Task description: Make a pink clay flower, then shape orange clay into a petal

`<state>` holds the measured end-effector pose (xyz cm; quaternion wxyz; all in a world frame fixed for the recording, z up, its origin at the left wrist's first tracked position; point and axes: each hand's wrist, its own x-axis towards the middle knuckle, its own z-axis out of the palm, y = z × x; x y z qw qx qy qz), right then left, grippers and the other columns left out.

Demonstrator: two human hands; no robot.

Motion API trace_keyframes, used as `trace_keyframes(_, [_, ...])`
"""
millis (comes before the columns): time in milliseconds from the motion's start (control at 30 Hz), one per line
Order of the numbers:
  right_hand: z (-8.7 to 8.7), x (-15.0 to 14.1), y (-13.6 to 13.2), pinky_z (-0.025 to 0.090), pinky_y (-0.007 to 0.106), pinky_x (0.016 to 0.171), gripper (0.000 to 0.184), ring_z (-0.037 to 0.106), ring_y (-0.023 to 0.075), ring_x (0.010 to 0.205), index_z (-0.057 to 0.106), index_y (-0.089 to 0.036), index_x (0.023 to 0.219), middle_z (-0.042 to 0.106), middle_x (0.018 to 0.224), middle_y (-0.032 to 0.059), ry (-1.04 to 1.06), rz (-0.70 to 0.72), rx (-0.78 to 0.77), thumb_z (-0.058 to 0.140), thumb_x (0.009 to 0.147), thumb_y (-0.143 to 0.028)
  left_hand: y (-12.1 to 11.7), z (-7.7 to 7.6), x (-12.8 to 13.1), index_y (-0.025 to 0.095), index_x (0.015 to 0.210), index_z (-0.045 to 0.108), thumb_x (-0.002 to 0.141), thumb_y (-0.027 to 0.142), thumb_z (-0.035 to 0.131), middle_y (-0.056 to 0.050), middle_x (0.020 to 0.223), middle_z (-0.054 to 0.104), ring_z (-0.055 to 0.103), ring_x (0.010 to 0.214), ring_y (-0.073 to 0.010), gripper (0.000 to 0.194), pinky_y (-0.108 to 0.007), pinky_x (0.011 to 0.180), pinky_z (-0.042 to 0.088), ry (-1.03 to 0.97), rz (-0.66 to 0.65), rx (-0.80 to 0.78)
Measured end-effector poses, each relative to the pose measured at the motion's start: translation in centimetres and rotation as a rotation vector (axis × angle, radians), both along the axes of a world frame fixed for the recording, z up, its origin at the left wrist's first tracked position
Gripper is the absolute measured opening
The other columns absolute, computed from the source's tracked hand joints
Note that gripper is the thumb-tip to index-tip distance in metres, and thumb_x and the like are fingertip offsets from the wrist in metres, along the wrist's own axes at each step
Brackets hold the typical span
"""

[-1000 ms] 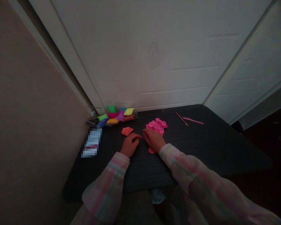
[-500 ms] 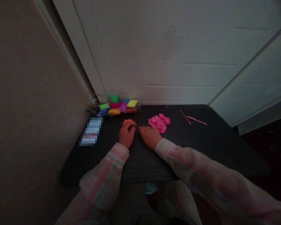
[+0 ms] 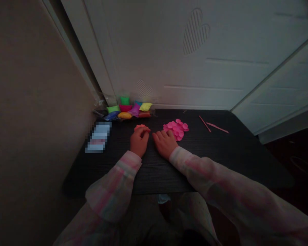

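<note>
My left hand [image 3: 139,141] is closed at the middle of the dark table, its fingers curled round a coral-coloured piece of modelling clay [image 3: 140,127] that shows past the knuckles. Just to its right, my right hand [image 3: 165,143] rests low over the tabletop with fingers bent and pressed together. Whatever lies under those fingertips is hidden. A pile of flat pink clay discs [image 3: 178,129] lies directly beyond and beside my right hand. A small gap separates the two hands.
A clear plastic bag of coloured clay packets [image 3: 125,115] lies along the back left edge. A blurred-out pale, flat object [image 3: 99,137] is at the left. Two thin pink sticks [image 3: 217,127] lie at the back right. A white panel with heart reliefs [image 3: 195,32] stands behind the table [image 3: 220,160].
The view has tilted slightly, so the table things sit a little higher in the picture. Both hands stay in nearly the same place, with small shifts of the fingers.
</note>
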<state>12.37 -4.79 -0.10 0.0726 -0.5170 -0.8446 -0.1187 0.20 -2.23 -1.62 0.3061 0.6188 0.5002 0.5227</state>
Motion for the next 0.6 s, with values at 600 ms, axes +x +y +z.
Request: trace_keyframes(600, [-0.3,0.2,0.0,0.023,0.038,0.069,0.030,0.041,0.0218,0.080,0.045,-0.014,0.105,0.053,0.087,0.0091,0.013,0.046,0.023,0.025,0.083,-0.018,0.2,-0.1,0.0,0.016,0.074,0.056,0.069,0.017,0.044,-0.003,0.083,0.058,0.053,0.078,-0.0132,0.013,-0.025,0.068,0.042,0.020,0.025,-0.023])
